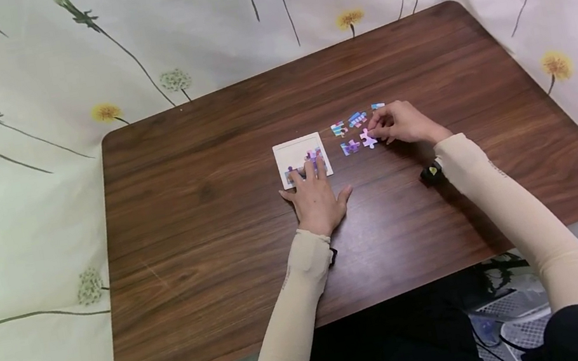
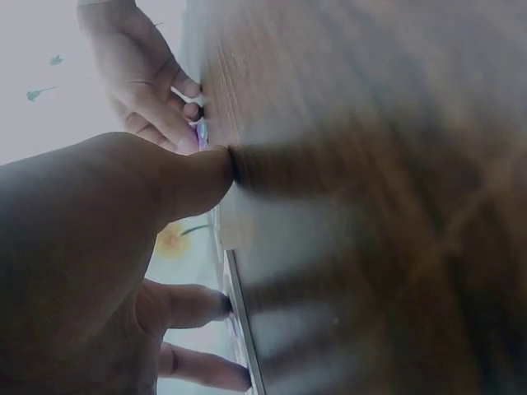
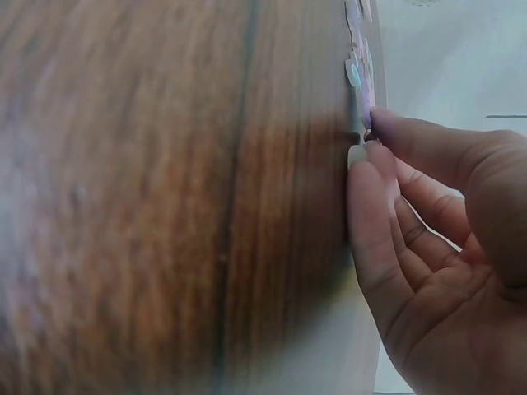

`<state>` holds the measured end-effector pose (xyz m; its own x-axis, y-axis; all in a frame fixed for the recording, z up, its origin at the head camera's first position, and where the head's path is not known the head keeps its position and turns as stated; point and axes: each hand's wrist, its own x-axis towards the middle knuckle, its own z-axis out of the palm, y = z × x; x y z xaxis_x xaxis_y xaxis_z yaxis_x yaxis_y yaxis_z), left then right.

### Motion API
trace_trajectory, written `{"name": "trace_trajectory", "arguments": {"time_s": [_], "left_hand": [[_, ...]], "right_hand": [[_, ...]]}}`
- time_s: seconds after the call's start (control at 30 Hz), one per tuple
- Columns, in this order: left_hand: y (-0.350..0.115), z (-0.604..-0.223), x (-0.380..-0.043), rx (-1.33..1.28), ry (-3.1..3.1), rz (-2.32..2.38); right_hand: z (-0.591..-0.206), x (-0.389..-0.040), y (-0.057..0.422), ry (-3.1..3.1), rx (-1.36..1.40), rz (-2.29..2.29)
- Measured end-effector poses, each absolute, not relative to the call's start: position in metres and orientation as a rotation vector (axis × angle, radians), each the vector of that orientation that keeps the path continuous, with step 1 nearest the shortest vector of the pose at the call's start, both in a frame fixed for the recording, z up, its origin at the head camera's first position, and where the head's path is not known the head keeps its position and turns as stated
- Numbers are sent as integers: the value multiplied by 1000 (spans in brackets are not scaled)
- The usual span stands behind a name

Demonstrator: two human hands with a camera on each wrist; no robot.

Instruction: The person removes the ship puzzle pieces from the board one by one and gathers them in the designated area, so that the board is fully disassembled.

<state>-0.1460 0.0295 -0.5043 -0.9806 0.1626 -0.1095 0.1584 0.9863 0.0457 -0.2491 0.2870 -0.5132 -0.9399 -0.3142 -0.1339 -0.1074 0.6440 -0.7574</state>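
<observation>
My left hand (image 1: 318,202) lies with spread fingers on the near part of a square white puzzle tray (image 1: 290,152). A few jigsaw pieces (image 1: 312,154) in purple and blue sit inside the tray, partly covered by those fingers. In the left wrist view, two fingertips rest at the tray's edge (image 2: 239,300), and the thumb reaches down to the table. To the right of the tray, my right hand (image 1: 405,122) pinches a pink-purple jigsaw piece (image 1: 367,139) by its edge between thumb and fingertip. The right wrist view shows this piece (image 3: 363,95) low at the tabletop.
Loose jigsaw pieces lie around the held one: a striped piece (image 1: 338,128), a blue-pink piece (image 1: 357,119), a purple piece (image 1: 350,147) and a blue piece (image 1: 377,105) beside the right fingers. The brown wooden table (image 1: 207,240) has rounded corners; a flowered cloth (image 1: 215,25) hangs behind it.
</observation>
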Motion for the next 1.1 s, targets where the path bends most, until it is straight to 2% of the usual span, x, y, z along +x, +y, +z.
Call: {"name": "trace_trajectory", "arguments": {"time_s": [1.1], "left_hand": [[23,-506,-141,275,3021,56]], "right_hand": [[-514,-255,288,2587,-292,-1189]]}}
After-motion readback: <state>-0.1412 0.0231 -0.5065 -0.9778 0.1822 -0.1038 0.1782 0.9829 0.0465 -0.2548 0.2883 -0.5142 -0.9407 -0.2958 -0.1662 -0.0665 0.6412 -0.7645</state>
